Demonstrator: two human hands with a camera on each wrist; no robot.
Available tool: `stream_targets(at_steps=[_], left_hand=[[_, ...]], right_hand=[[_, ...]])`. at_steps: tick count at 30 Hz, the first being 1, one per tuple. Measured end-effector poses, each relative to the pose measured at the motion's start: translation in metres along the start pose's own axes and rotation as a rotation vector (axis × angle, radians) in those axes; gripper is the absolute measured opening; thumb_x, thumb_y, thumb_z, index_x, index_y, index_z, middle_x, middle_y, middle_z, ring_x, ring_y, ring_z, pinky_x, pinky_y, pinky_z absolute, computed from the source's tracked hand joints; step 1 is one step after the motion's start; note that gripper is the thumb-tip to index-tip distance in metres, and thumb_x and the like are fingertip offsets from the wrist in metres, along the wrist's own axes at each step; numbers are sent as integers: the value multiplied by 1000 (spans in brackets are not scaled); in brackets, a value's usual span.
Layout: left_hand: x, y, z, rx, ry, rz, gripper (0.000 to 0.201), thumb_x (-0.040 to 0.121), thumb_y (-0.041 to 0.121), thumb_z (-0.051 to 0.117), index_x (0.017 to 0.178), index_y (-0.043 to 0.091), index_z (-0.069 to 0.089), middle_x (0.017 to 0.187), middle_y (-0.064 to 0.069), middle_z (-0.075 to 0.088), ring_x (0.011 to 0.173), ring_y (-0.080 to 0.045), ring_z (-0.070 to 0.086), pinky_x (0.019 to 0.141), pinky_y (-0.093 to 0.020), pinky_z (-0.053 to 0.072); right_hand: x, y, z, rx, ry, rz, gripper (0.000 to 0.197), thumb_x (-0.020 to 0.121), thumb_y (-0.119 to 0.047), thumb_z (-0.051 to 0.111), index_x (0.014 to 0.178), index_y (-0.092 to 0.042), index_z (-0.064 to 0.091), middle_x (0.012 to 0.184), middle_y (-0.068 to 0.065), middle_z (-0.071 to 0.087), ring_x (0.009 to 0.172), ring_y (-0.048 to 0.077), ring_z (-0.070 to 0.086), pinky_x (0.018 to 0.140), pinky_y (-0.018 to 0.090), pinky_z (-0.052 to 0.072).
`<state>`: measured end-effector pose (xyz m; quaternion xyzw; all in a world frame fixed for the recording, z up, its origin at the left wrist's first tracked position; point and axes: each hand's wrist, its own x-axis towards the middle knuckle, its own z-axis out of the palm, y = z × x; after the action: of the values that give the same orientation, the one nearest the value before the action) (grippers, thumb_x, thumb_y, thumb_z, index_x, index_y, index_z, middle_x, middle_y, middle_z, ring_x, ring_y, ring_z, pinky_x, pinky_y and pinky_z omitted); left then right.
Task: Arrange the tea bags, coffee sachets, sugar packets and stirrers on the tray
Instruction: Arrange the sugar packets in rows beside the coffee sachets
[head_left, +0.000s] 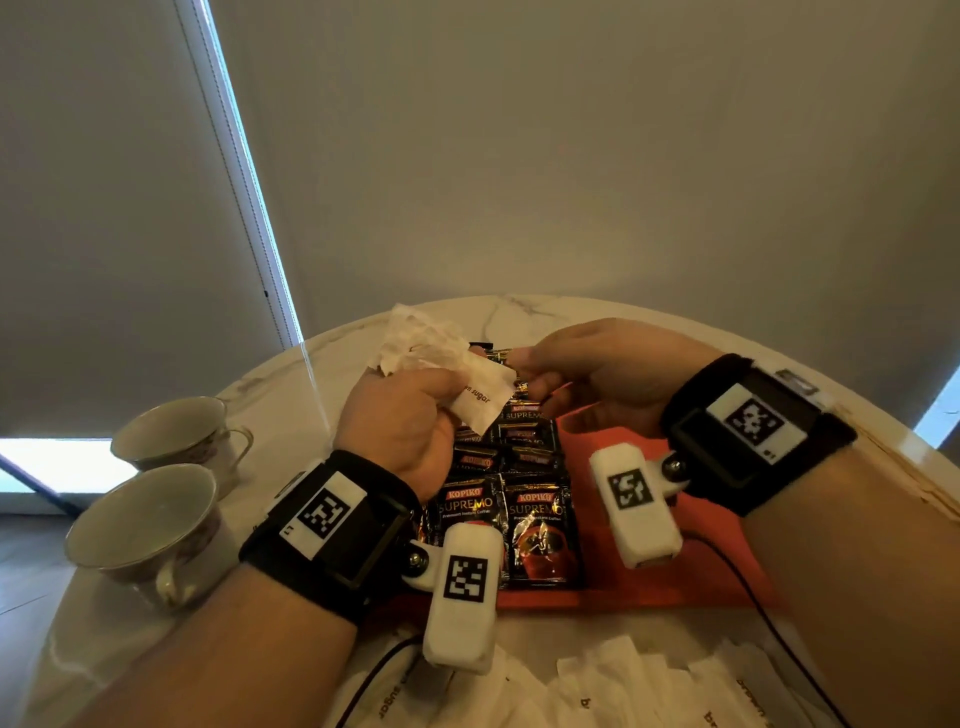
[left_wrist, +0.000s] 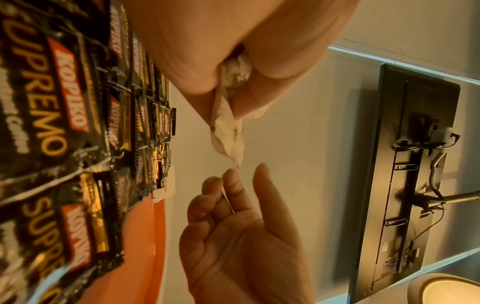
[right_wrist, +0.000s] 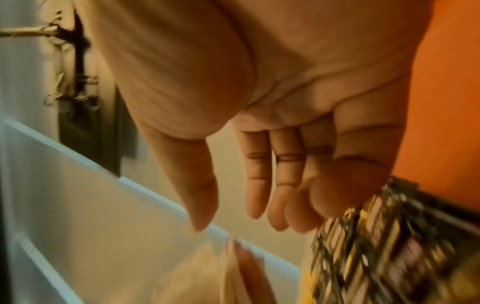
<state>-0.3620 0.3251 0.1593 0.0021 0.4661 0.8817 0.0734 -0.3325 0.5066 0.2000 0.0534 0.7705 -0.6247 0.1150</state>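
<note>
Sugar packets (head_left: 470, 387): a crumpled white bunch is gripped in the curled fingers of the left hand (head_left: 400, 415), held above the coffee sachets (head_left: 506, 499) laid on the orange tray (head_left: 644, 566). Right hand (head_left: 602, 374): fingers loosely extended, empty, tips just beside the bunch's corner.

Right hand (right_wrist: 259, 102) is palm-out, fingers (right_wrist: 285, 174) relaxed and loosely spread, holding nothing. Blurry black-and-gold coffee sachets (right_wrist: 376, 246) sit just beside the little finger, on the orange tray (right_wrist: 446, 102). Something pale and blurry (right_wrist: 197, 273) is just past the fingertips, can't tell what.
</note>
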Motion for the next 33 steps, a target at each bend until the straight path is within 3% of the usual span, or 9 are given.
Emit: stream_targets(at_steps=[2,6,11,15,19,21,24,29,33], left_hand=[[-3,3,1,-47,-52,20,33,92,-23,44,109,-3,65,99,-18,78,86,-30,79,63,-39,64],[-3,4,-2,-96,-76,63,36,93,-18,42,121,-5,62,111,-21,76,103,-37,75,84,-49,64],[3,3,-5,-162,-21,53,50,94,-19,41,135,6,57,124,-23,69,107,-42,72,79,-48,65],[2,1,-5,-59,-33,47,38,93,-19,50,119,6,62,118,-21,72,100,-36,76,74,-39,65],[2,-1,-5,21,-33,65,36,91,-19,58,116,7,64,106,-15,77,89,-27,79,69,-31,63],[2,-3,-6,27,-44,71,40,90,-18,60,123,5,63,111,-17,77,94,-29,78,70,-31,63],[2,-2,-5,-8,-17,29,37,94,-10,62,129,3,61,117,-20,75,98,-33,77,72,-34,64],[2,6,-3,-123,101,-87,23,98,0,63,120,5,63,114,-25,72,84,-42,78,62,-38,65],[1,5,-4,-103,-12,-75,24,102,2,56,125,0,63,115,-25,74,95,-39,77,72,-41,67]], right_hand=[[-6,1,15,-63,-42,-39,40,62,-36,88,90,-13,72,80,4,69,67,14,63,64,30,52],[-4,4,28,90,-17,-107,17,78,-11,84,82,-11,67,75,5,71,62,12,65,67,32,55],[2,11,29,177,111,-156,15,83,-6,80,84,-6,65,73,8,73,65,18,66,65,33,60],[5,12,29,244,147,-175,7,88,-3,74,91,-5,69,79,9,73,65,17,66,64,34,61],[7,10,29,244,139,-174,25,89,-12,76,109,1,71,96,15,76,74,18,69,69,37,62],[7,11,30,226,147,-192,32,86,-14,79,111,3,70,101,16,77,78,21,71,70,37,62],[9,13,29,216,185,-214,31,85,-9,78,111,6,69,93,13,77,73,18,72,66,34,62],[9,8,18,319,166,-201,30,89,-5,73,116,5,67,85,8,75,66,14,70,65,32,61],[6,6,17,346,97,-206,27,91,-5,70,117,2,67,87,9,76,67,13,69,65,30,61]])
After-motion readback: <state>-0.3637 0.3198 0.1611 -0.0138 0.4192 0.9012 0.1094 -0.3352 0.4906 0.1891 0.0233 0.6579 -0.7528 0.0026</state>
